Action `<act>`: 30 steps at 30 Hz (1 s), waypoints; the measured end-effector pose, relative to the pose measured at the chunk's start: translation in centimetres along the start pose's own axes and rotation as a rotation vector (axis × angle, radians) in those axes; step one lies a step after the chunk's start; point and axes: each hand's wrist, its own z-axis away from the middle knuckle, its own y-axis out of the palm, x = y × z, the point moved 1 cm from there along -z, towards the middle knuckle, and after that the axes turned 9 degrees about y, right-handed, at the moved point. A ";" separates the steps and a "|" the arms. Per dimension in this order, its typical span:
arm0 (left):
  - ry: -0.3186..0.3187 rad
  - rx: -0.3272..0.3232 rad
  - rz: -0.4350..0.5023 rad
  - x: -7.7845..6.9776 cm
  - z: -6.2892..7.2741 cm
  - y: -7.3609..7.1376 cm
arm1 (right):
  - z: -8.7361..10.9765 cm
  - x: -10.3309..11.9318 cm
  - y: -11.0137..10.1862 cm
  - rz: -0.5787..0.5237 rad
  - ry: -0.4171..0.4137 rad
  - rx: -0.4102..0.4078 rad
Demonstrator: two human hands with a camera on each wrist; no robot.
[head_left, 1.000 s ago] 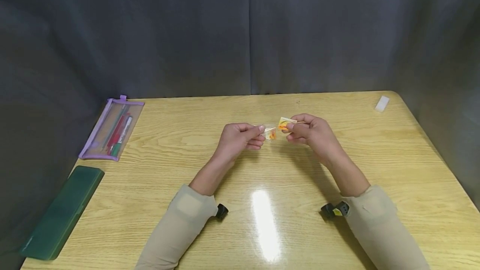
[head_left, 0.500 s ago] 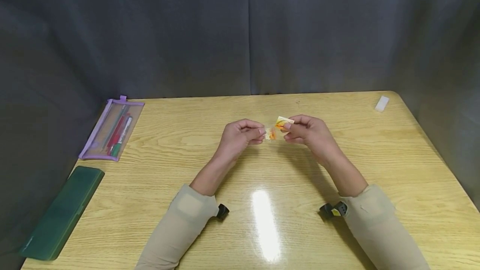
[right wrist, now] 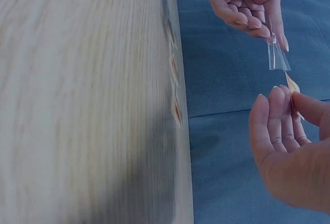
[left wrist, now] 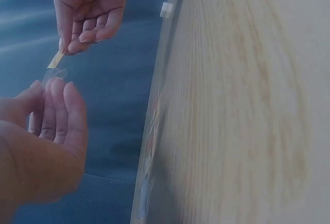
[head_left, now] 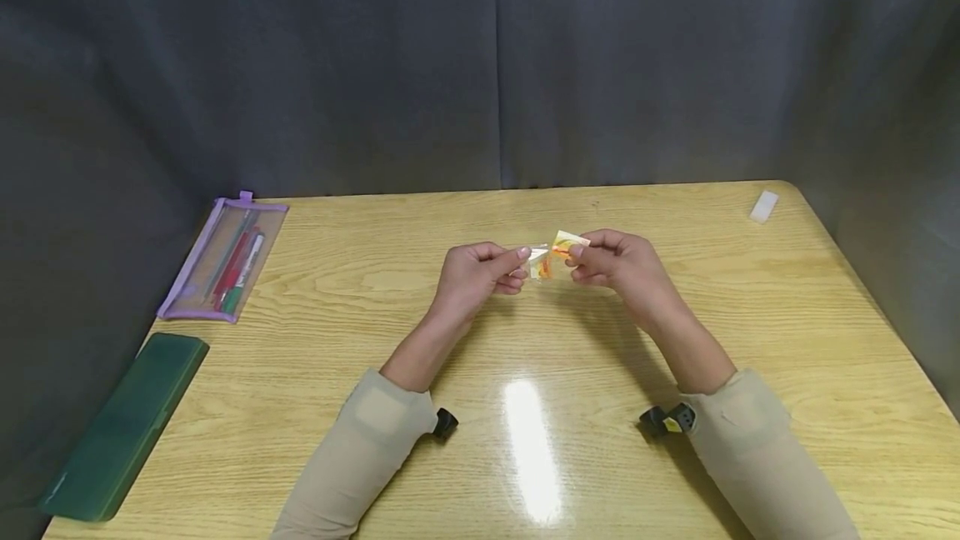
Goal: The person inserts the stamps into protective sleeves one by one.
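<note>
Above the middle of the table, my left hand (head_left: pixel 480 275) pinches a small clear plastic sleeve (right wrist: pixel 277 56) between thumb and fingers. In the head view, white and orange show at the sleeve; whether that lies inside it cannot be told. My right hand (head_left: pixel 626 269) pinches a small yellow-and-orange card (head_left: pixel 567 243) by its right side. The card's free edge is at the sleeve's end in the right wrist view; whether it is inside is unclear. Both hands are held off the tabletop, fingertips facing each other.
A purple-edged mesh pouch (head_left: pixel 197 273) holding pens lies at the left. In front of it is a dark green case (head_left: pixel 127 427). A small white block (head_left: pixel 764 207) lies near the far right corner of the wooden table (head_left: pixel 360 290). Dark curtains (head_left: pixel 360 65) hang behind.
The card has shifted slightly left since a second ago. My left fingers have adjusted on the sleeve, and it shows flatter than half a second ago. Both hands keep their pinch.
</note>
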 end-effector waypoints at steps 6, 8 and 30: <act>0.011 0.015 -0.004 0.1 0.0 0.1 | 0.0 0.0 0.1 -0.014 -0.002 0.003; 0.011 0.009 0.001 0.2 0.0 0.1 | -0.1 -0.1 0.1 -0.009 0.002 0.006; 0.009 -0.008 -0.058 0.2 0.0 0.6 | 0.0 -0.2 0.0 0.043 0.014 0.008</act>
